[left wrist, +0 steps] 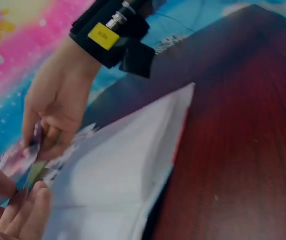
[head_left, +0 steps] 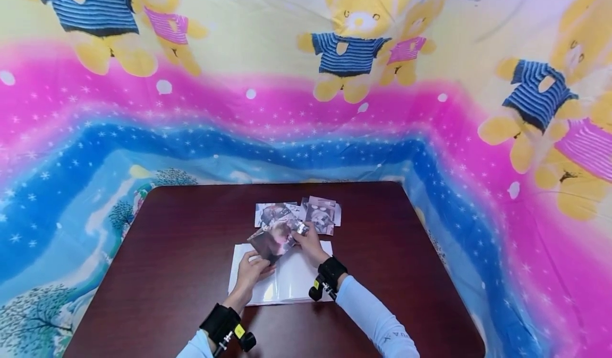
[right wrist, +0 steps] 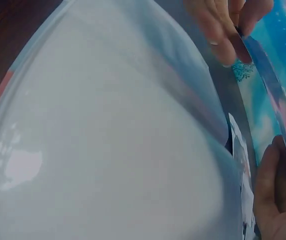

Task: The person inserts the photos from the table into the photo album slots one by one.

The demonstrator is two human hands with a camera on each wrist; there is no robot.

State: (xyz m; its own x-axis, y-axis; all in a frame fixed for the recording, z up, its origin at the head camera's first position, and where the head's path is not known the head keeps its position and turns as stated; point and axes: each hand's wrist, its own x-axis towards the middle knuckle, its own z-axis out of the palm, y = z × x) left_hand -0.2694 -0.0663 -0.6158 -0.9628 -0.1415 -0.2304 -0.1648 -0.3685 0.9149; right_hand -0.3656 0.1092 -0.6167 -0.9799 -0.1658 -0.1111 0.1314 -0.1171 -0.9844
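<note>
A glossy photo print (head_left: 273,241) is held tilted between both hands above an album (head_left: 301,281) lying open, its white pages covered by shiny clear sleeves. My left hand (head_left: 253,271) pinches the print's near left corner; in the left wrist view its thumb and fingers (left wrist: 35,212) close on the edge. At the far right corner, my right hand (head_left: 311,244) grips the same print. Seen from the right wrist, the print (right wrist: 278,95) stands nearly edge-on, beside the raised, curved album page (right wrist: 108,125).
Behind the album, loose photos (head_left: 322,215) lie overlapping on the dark wooden table (head_left: 181,252), with more prints (head_left: 260,208) partly hidden behind the held one. A patterned cloth (head_left: 268,129) hangs around the table's back and sides.
</note>
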